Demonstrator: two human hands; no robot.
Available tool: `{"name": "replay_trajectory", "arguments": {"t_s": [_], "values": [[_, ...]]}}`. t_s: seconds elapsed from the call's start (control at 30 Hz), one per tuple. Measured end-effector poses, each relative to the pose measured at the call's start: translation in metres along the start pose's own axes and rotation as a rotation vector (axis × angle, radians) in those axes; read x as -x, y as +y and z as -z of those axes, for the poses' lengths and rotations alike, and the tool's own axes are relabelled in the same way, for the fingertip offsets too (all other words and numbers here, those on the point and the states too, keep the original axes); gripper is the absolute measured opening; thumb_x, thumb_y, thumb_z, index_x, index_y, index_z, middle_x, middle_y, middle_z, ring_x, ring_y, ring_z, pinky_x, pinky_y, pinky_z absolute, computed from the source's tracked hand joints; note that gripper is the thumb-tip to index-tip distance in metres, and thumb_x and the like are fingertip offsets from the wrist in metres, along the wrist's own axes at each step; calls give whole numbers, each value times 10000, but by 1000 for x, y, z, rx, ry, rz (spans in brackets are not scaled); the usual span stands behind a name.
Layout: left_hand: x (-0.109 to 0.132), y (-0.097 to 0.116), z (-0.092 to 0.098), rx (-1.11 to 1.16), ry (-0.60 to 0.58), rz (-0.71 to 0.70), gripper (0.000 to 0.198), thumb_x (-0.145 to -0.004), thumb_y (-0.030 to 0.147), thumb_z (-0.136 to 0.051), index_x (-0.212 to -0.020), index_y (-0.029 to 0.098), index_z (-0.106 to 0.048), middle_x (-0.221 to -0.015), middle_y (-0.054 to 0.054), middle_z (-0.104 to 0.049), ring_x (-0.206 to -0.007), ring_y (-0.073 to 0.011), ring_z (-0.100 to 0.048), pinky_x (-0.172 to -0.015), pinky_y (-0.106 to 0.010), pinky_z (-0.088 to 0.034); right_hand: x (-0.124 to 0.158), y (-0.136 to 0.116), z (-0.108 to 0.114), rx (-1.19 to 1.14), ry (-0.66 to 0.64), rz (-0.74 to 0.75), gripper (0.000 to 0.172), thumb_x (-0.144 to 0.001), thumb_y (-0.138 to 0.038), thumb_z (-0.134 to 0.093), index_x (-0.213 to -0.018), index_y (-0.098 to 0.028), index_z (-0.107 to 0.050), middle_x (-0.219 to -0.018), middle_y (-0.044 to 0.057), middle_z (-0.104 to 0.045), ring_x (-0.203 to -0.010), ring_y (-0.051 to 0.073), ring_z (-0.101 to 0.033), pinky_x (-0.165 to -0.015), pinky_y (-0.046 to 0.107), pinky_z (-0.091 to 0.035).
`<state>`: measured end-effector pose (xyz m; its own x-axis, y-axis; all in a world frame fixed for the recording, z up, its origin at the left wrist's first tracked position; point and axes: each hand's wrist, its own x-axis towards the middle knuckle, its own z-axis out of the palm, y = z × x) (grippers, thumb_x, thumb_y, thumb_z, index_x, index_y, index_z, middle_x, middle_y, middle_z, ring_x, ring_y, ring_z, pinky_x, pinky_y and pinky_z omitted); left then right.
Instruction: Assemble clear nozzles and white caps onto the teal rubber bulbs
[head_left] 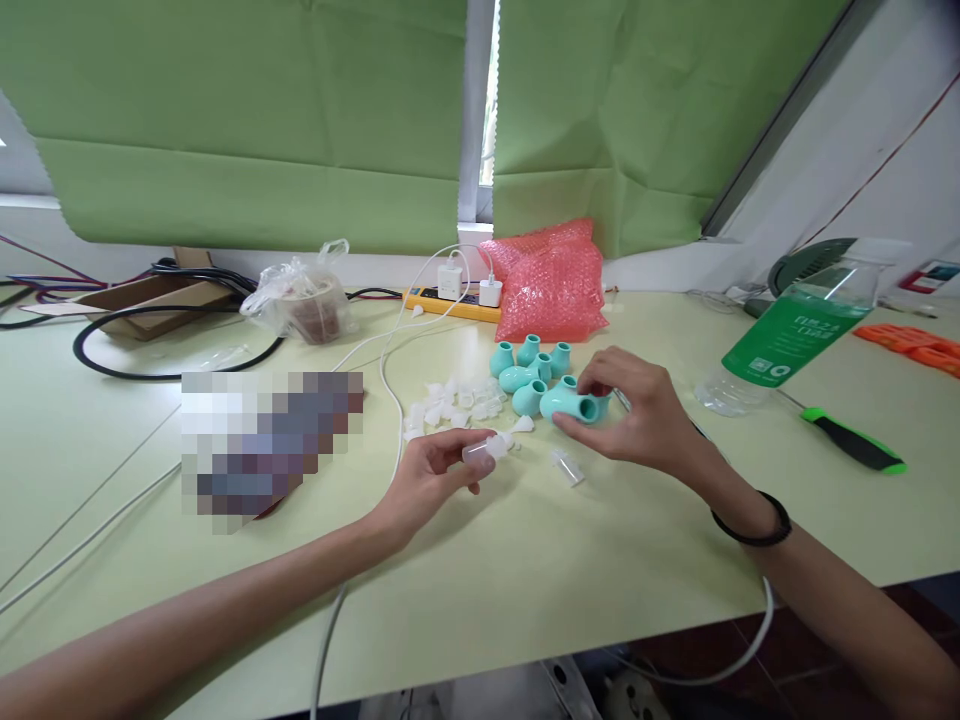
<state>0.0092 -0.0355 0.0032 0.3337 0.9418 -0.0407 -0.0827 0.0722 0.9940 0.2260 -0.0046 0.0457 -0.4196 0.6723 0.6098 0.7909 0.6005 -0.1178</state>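
My left hand (442,467) pinches a clear plastic tube piece (484,450) between thumb and fingers, tilted over the table. To the right, my right hand (637,408) has its thumb and fingers around a turquoise bulb-shaped piece (574,406) whose opening faces the front right. Several more turquoise pieces (529,398) stand and lie just behind and left of it. A loose pile of translucent white parts (450,402) lies behind my left hand. Between the hands, a second clear tube (568,468) rests on the table.
A pixelated flat object (277,450) lies at left, near white cables. Behind are a bagged tape roll (311,305), a cardboard box (157,305), a yellow power strip (450,305) and pink bubble wrap (555,285). A green-labelled bottle (799,325) and a screwdriver (855,440) are at right.
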Motion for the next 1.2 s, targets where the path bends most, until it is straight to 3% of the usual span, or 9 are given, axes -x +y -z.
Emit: {"name": "replay_trajectory", "arguments": {"t_s": [0.1, 0.2, 0.3, 0.4, 0.6, 0.73, 1.0, 1.2], "values": [[1, 0, 0, 44, -13, -4, 315, -696, 322, -603, -938, 126, -555, -620, 9, -547, -512, -81, -492, -531, -251, -441, 4, -12, -6, -322, 72, 66, 207, -626, -289, -614, -703, -192, -449, -917, 79, -579, -815, 186, -563, -558, 264, -472], [1, 0, 1, 84, 10, -26, 264, -678, 321, -625, -836, 139, -517, -561, 20, -552, -451, -86, -497, -468, -247, -434, 14, -24, -23, -496, 35, 73, 248, -634, -218, -600, -809, -196, -425, -911, 74, -599, -777, 165, -580, -538, 250, -484], [0, -1, 3, 104, 49, -31, 242, -625, 271, -678, -763, 127, -542, -554, 20, -565, -447, -82, -515, -496, -245, -450, 21, -30, -38, -424, 123, 129, 273, -626, -216, -605, -854, -198, -457, -782, 43, -602, -700, 163, -559, -552, 280, -469], [-1, -2, 6, 167, 68, 22, 310, -567, 216, -719, -833, 120, -592, -614, 4, -597, -513, -94, -551, -560, -257, -480, 21, -29, -43, -352, 161, 196, 218, -653, -225, -587, -846, -195, -491, -725, 28, -591, -652, 153, -550, -587, 295, -460], [-1, -1, 6, 230, -36, 63, 275, -629, 238, -675, -865, 110, -616, -678, -46, -643, -571, -126, -583, -610, -301, -500, 22, -25, -40, -231, 60, 230, 110, -675, -219, -527, -777, -181, -531, -656, 26, -552, -596, 145, -526, -517, 261, -422], [-1, 2, 6, 139, -74, 58, 272, -639, 251, -666, -862, 102, -618, -702, -55, -649, -608, -132, -590, -647, -295, -493, 26, -26, -44, -245, 33, 274, 137, -672, -195, -513, -806, -168, -504, -675, 35, -544, -618, 143, -530, -499, 240, -418], [-2, 6, 7, -51, -120, 28, 216, -647, 234, -654, -798, 84, -618, -599, -16, -578, -495, -82, -504, -518, -230, -436, 32, -25, -55, -173, 78, 359, 97, -703, -151, -473, -798, -171, -465, -602, 19, -550, -552, 143, -522, -489, 244, -418], [4, 1, 3, -115, -118, -62, 213, -677, 248, -624, -807, 79, -622, -588, -28, -580, -552, -107, -524, -571, -246, -459, 35, -33, -56, -304, 72, 253, 130, -667, -137, -479, -793, -169, -495, -617, 19, -576, -544, 130, -534, -491, 228, -415]]}}
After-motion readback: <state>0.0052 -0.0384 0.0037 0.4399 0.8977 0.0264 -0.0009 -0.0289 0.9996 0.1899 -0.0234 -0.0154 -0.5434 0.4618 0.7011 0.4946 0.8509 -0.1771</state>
